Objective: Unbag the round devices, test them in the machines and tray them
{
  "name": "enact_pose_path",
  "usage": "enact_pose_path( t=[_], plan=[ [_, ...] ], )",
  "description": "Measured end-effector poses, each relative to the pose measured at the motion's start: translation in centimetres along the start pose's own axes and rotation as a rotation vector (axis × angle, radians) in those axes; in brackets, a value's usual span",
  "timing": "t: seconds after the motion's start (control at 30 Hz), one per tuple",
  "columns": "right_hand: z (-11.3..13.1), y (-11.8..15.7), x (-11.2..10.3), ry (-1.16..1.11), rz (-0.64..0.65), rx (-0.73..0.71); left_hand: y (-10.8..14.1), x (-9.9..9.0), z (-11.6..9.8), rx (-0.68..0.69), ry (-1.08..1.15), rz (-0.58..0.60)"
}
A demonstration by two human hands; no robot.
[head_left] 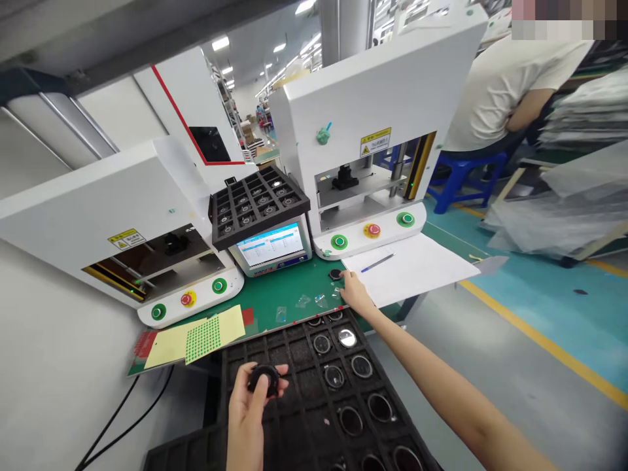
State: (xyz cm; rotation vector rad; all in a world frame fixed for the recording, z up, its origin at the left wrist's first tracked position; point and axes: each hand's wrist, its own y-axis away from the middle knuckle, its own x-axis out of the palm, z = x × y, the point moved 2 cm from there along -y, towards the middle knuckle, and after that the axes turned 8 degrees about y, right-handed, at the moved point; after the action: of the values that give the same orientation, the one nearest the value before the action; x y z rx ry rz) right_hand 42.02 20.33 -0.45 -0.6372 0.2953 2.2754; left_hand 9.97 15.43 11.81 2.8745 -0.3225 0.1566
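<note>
My left hand [258, 399] is closed around a round black watch-case-like part [263, 379], with the thumb pressed on its face. It is held above a black compartment tray [299, 353], whose right columns carry several similar round parts with glassy faces [362, 366]. My right hand [357, 293] reaches to the right side of the green table [269, 288], its visible fingers apart. Its fingertips are beside a small round black piece [335, 274]; whether they touch it I cannot tell. Small clear film pieces [320, 300] lie just left of that hand.
Two white press machines [363, 111] with green and red buttons flank a small screen [272, 245]. A second black tray of round parts [260, 199] rests on the screen. White paper [412, 265] bears a blue pen [377, 263]. Yellow sticker sheets [203, 337] lie left. A person [510, 91] sits at right.
</note>
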Motion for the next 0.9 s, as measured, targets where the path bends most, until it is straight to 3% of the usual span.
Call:
enact_pose_path(
  t=[0.13, 0.23, 0.37, 0.53, 0.67, 0.9],
  plan=[
    [1.3, -0.4, -0.7, -0.12, 0.008, 0.014, 0.0, -0.6, 0.1, -0.065, -0.069, -0.071],
    [2.4, 1.0, -2.3, -0.242, 0.049, -0.005, 0.1, -0.2, 0.0, -0.033, 0.025, -0.097],
    [5.2, 6.8, -4.8, -0.443, 0.177, -0.063, 0.3, 1.8, -0.2, -0.058, 0.18, -0.024],
    [9.6, 15.4, -6.9, -0.8, 0.297, -0.134, 0.4, 4.1, -0.1, -0.059, 0.15, 0.062],
    [11.1, 18.7, -6.3, -0.915, 0.308, -0.061, 0.8, 4.8, 0.2, -0.021, 0.21, 0.073],
    [11.5, 19.9, -4.0, -1.074, 0.263, 0.059, 1.7, 5.4, 1.1, 0.064, 0.251, 0.052]
  ],
)
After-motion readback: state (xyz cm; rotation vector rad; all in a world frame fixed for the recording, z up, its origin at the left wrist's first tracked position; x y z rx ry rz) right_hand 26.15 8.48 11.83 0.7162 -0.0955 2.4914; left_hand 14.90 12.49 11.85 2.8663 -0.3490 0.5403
